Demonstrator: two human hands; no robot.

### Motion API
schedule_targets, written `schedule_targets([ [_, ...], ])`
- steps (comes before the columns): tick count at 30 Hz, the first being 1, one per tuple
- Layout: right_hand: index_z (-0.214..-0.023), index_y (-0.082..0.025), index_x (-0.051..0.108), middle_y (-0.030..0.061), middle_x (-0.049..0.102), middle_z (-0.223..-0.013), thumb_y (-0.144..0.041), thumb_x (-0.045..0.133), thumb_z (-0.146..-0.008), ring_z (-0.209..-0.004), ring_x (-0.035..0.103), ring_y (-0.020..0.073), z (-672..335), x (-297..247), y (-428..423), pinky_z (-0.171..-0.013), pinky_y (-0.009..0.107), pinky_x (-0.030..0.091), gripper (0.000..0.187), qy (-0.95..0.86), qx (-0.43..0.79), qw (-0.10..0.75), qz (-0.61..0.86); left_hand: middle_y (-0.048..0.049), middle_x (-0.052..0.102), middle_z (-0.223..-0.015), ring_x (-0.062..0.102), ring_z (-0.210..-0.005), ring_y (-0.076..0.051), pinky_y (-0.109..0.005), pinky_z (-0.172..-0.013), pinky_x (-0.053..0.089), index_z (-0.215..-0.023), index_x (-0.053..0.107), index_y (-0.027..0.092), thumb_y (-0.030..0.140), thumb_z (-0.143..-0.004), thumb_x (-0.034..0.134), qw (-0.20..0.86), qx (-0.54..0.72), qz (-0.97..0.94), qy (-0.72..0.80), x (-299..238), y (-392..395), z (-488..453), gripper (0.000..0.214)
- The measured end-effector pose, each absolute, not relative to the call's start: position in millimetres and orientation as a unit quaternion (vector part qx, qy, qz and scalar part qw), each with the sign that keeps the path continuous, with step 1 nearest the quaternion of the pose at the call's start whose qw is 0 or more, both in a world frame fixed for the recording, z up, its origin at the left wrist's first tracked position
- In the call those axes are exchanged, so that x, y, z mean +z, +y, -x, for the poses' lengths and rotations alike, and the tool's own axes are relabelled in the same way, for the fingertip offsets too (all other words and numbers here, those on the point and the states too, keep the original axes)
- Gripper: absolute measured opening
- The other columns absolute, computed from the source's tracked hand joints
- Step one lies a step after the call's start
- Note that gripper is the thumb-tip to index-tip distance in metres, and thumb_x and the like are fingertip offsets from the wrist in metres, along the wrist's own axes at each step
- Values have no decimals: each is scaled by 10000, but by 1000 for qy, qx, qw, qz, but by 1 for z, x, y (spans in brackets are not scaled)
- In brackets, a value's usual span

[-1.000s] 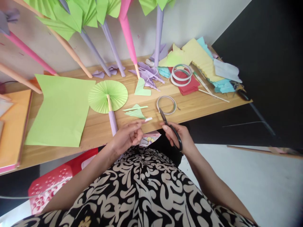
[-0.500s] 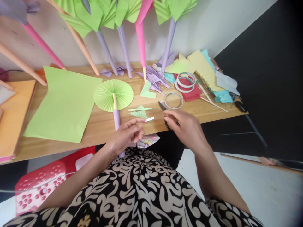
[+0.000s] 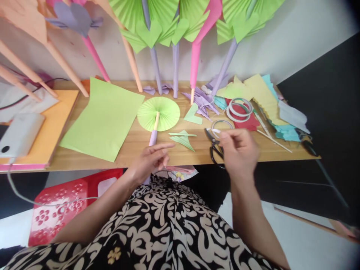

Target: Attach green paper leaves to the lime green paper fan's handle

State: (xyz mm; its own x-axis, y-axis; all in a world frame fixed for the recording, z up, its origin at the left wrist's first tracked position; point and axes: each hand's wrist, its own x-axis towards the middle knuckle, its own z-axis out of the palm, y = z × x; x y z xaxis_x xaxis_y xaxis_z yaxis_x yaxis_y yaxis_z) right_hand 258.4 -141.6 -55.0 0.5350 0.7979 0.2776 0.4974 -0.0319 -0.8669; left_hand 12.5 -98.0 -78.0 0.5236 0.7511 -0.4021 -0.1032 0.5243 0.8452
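Observation:
My left hand (image 3: 153, 159) is over the purple-wrapped handle of a round green pleated paper fan (image 3: 168, 112). Its index finger points right while the other fingers curl loosely, and I see nothing between them. The handle passes beneath this hand and past the table edge. Closed in a pinch, my right hand (image 3: 240, 152) has a small white strip (image 3: 214, 131) at its fingertips, somewhat blurred. Black-handled scissors (image 3: 214, 141) lie just left of that hand, and a tape roll (image 3: 227, 123) lies behind it. Between the hands are folded light-green paper scraps (image 3: 183, 138).
A large green sheet (image 3: 104, 120) lies left of the fan. Farther left, a white power bank (image 3: 21, 135) with a cable rests on an orange pad (image 3: 60, 123). Stacked tape rolls (image 3: 239, 110) and coloured paper (image 3: 263, 90) are at right. Paper flowers on stems (image 3: 195, 63) lean against the wall.
The white strip has gone from my left index fingertip to my right hand's pinch. My right hand has lifted away from the scissors, which now show more. The view has shifted left.

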Motion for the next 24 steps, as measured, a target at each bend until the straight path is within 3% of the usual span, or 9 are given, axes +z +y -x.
schedule_targets([
  [3,-843,-207,669,-10,669,-716,-385,692,-881,-638,594,130,-262,-56,-137,-622,262,456,183,-483,216,502,684,29,601,-618,450,-504,-66,-199,-498,329,-1219,723,144,411,-860,727,669,342,-463,470,-67,-96,14,447],
  [8,-837,-211,659,-9,690,-711,-338,621,-911,-651,640,134,-228,-69,-128,-656,265,505,151,-543,351,476,596,1,634,-680,517,-579,-107,-244,-580,417,-1137,754,156,373,-935,618,441,372,-633,516,-47,-85,37,326],
  [10,-841,-211,659,-3,698,-718,-341,618,-915,-652,647,137,-217,-72,-126,-660,270,511,155,-551,367,471,583,-38,684,-795,575,-679,-141,-277,-676,466,-1139,748,150,329,-951,572,301,337,-714,535,-50,-77,41,313],
  [13,-841,-212,665,2,705,-728,-353,628,-912,-657,648,141,-212,-73,-124,-661,279,511,162,-552,379,465,579,-132,704,-1078,644,-945,-240,-371,-868,511,-1221,696,119,321,-953,554,177,216,-808,519,-66,-65,42,364],
  [15,-840,-212,669,2,703,-729,-358,634,-908,-659,643,142,-213,-74,-124,-662,282,510,164,-551,385,463,578,-150,674,-1168,634,-1051,-283,-406,-928,512,-1281,649,130,296,-937,567,150,139,-826,525,-77,-60,39,392],
  [18,-854,-213,679,2,705,-741,-359,643,-900,-672,642,141,-213,-73,-124,-674,284,509,157,-547,392,459,580,-132,656,-1137,638,-1021,-279,-389,-891,522,-1323,610,158,233,-922,546,145,88,-812,558,-86,-57,33,413],
  [24,-814,-212,677,-12,671,-690,-361,678,-871,-631,598,126,-212,-69,-123,-616,261,475,160,-541,398,460,581,-68,613,-916,584,-786,-195,-308,-716,462,-1215,681,158,199,-916,523,178,188,-783,565,-76,-59,35,341],
])
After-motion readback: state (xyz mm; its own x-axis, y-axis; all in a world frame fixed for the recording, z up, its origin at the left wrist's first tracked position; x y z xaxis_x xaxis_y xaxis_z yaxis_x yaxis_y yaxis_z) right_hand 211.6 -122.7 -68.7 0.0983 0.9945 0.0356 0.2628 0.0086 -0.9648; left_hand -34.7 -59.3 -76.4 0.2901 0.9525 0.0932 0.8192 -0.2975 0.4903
